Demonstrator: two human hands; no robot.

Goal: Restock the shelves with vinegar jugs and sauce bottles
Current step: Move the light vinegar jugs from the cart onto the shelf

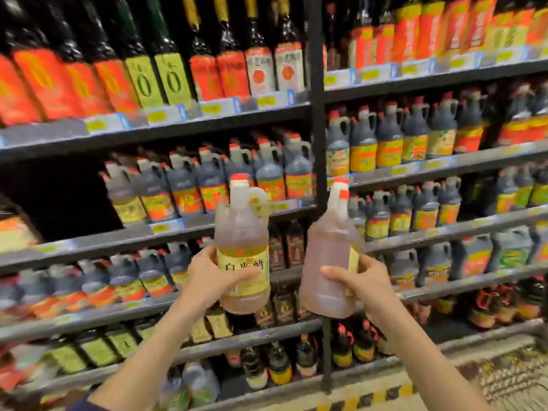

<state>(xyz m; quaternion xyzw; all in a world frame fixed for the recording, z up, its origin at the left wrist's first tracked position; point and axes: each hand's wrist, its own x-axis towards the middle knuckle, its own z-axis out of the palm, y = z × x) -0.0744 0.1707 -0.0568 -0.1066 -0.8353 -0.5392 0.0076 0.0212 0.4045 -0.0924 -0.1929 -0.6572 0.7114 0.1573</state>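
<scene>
Left hand (214, 275) wraps one pale vinegar jug (242, 244), right hand (363, 284) another (329, 262); both upright, raised toward the dark shelf gap (56, 197), likely their slot.

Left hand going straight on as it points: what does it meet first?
The left hand would likely push its pale amber plastic jug into the dark red-capped jugs shelved behind it; depth unclear.

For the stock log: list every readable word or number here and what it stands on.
"白米醋", likely: yellow label of the vinegar jug in the left hand.
"0": yellow-green labels on tall dark bottles.
Price tags, other labels: too blurred.
</scene>
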